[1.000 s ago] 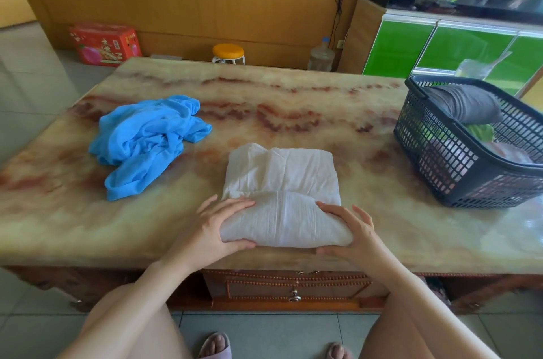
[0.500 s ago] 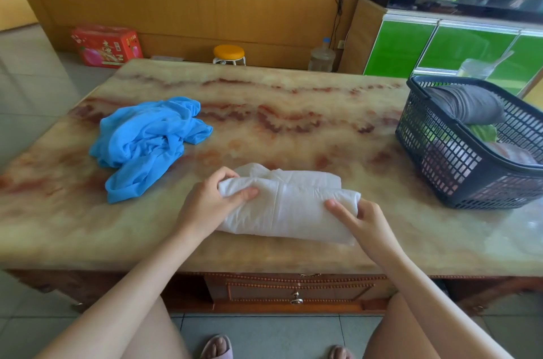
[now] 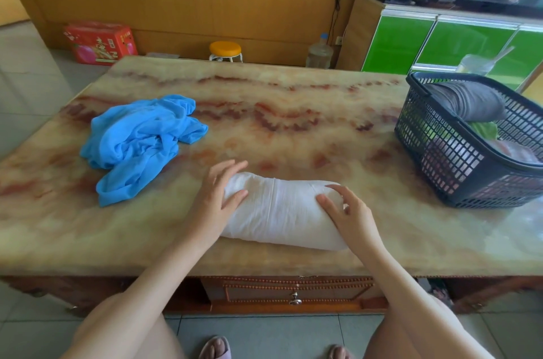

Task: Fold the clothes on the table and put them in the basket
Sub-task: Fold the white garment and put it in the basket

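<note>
A white garment (image 3: 279, 211) lies rolled into a thick bundle near the front edge of the marble table (image 3: 293, 111). My left hand (image 3: 213, 205) rests on its left end with fingers straight and spread. My right hand (image 3: 349, 214) touches its right end, fingers loosely bent. A crumpled blue garment (image 3: 138, 144) lies unfolded on the table's left side. At the right edge stands a dark plastic basket (image 3: 458, 170) holding a rolled grey garment (image 3: 467, 100) and other folded clothes, one of them green.
Behind the table stand a yellow-topped stool (image 3: 225, 50), a red box (image 3: 100, 42) and a water bottle (image 3: 319, 53) against a wooden wall. Green cabinet doors (image 3: 440, 44) are at the back right. My knees and slippers show below the table front.
The white garment was rolled away from me from a flat folded square into a compact bundle. Both hands went from gripping its near edge to lying on top of the roll.
</note>
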The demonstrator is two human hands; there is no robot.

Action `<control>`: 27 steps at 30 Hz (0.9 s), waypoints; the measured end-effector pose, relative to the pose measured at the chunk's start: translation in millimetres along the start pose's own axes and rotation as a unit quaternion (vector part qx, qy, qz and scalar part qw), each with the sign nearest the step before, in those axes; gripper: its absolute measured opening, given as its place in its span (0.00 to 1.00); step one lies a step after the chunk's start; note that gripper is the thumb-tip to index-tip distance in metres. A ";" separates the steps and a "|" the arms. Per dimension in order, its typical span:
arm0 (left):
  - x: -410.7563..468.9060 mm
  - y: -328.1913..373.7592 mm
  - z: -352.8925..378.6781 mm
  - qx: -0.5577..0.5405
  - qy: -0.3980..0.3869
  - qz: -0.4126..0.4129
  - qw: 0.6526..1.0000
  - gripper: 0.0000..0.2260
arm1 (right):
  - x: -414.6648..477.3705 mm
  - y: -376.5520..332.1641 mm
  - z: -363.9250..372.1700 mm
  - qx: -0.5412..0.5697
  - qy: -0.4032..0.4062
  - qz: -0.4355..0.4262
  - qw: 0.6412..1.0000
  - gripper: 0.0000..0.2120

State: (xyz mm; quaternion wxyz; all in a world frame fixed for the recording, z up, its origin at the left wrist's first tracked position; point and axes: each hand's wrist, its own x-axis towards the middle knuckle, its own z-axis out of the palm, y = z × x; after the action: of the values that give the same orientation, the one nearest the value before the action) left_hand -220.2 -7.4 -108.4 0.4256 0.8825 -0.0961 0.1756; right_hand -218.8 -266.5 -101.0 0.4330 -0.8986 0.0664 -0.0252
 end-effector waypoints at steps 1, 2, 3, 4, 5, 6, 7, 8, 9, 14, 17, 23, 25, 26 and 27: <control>-3.5 -2.6 -1.3 0.018 -0.011 0.075 0.997 0.14 | 2.1 0.6 -0.1 -0.004 -0.005 0.013 1.000 0.18; -6.4 -4.4 -3.0 0.041 -0.024 0.126 0.991 0.13 | 4.4 0.6 0.1 -0.008 -0.005 0.019 1.000 0.19; -8.9 -6.4 -4.2 0.055 -0.044 0.149 0.986 0.15 | 6.6 -0.3 0.8 -0.010 -0.005 0.029 1.000 0.20; -11.3 -7.6 -5.4 0.062 -0.072 0.150 0.984 0.17 | 8.1 -1.5 2.0 -0.009 -0.004 0.035 0.999 0.21; -12.5 -8.3 -6.2 0.065 -0.097 0.133 0.984 0.20 | 9.4 -4.0 3.1 -0.008 -0.001 0.041 0.999 0.21; -13.0 -9.3 -6.8 0.058 -0.121 0.099 0.986 0.21 | 11.2 -6.9 4.9 -0.008 0.005 0.044 0.999 0.21; -12.8 -9.1 -7.4 0.033 -0.141 0.050 0.988 0.21 | 12.7 -10.3 6.2 -0.007 0.007 0.050 0.999 0.20; -12.1 -8.5 -7.2 -0.006 -0.156 -0.006 0.988 0.18 | 12.5 -14.8 6.7 -0.004 0.008 0.057 0.998 0.20; -11.1 -7.6 -6.4 -0.038 -0.164 -0.057 0.984 0.15 | 12.5 -18.1 5.9 0.002 0.001 0.070 0.998 0.21; -6.9 7.5 -13.5 -0.110 -0.199 -0.228 0.947 0.12 | -2.5 -26.7 -20.8 0.113 -0.155 0.132 0.973 0.32; 2.5 8.5 -25.5 -0.129 -0.250 -0.248 0.927 0.13 | -4.0 -26.6 -28.9 0.127 -0.168 0.127 0.969 0.31; 11.5 11.4 -21.8 -0.170 -0.217 -0.271 0.922 0.16 | 6.2 -25.0 -13.7 0.186 -0.117 0.154 0.963 0.23; 11.9 14.8 -19.7 -0.146 -0.205 -0.276 0.927 0.16 | 4.8 -20.7 -8.3 0.135 -0.085 0.115 0.980 0.27; 12.4 16.0 -19.9 -0.136 -0.200 -0.279 0.929 0.17 | 2.7 -19.1 -5.7 0.101 -0.074 0.077 0.989 0.28; 13.0 16.5 -20.1 -0.130 -0.195 -0.282 0.930 0.17 | 0.0 -19.0 -4.1 0.074 -0.073 0.034 0.994 0.29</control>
State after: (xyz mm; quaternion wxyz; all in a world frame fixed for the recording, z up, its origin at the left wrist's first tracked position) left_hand -218.2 -2.1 -79.9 0.5418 0.8269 0.0534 -0.1408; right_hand -217.4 -258.0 -83.6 0.5028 -0.8606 0.0629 0.0504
